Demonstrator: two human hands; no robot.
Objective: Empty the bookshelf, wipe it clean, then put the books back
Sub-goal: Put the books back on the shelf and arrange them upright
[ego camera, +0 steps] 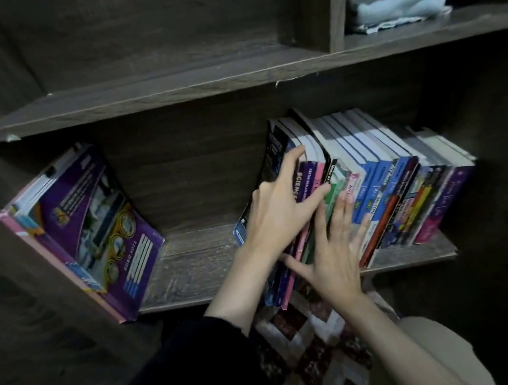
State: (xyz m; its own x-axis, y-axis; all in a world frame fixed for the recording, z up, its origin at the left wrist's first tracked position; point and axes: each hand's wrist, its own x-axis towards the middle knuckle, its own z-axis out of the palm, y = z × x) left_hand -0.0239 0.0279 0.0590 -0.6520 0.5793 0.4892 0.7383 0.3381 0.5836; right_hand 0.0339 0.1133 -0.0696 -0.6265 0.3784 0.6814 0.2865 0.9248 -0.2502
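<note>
A row of books (385, 180) is stood spine-out on the lower shelf board (196, 259) of the bookshelf (210, 172), packed toward the right end and tilted slightly to the left. The leftmost volumes of that row, a dark-covered book (275, 153) among them, are gripped by the left hand (276, 212): one finger is hooked over their top edge and the others are laid across the purple and pink spines. The right hand (333, 256) is pressed flat against the spines just beside it, fingers straight and spread, thumb stretched out to the left, nothing clasped. The lower ends of the gripped volumes are seen to overhang the front edge of the board.

At the left end of the same board a second group of books (88, 228) is leaned against the side wall, a purple cover facing out. A bare stretch of worn dark wood is left between the two groups.

The shelving is made of dark brown wood-grain board. The upper shelf board (166, 90) is split by an upright divider (335, 1); in the compartment to its right a crumpled pale blue cloth (399, 5) is laid.

Below the shelf, a floor covering (313, 347) with a brown and white diamond pattern is seen. The left forearm is covered by a dark sleeve (186, 371), and beige fabric (444, 348) is seen under the right forearm.
</note>
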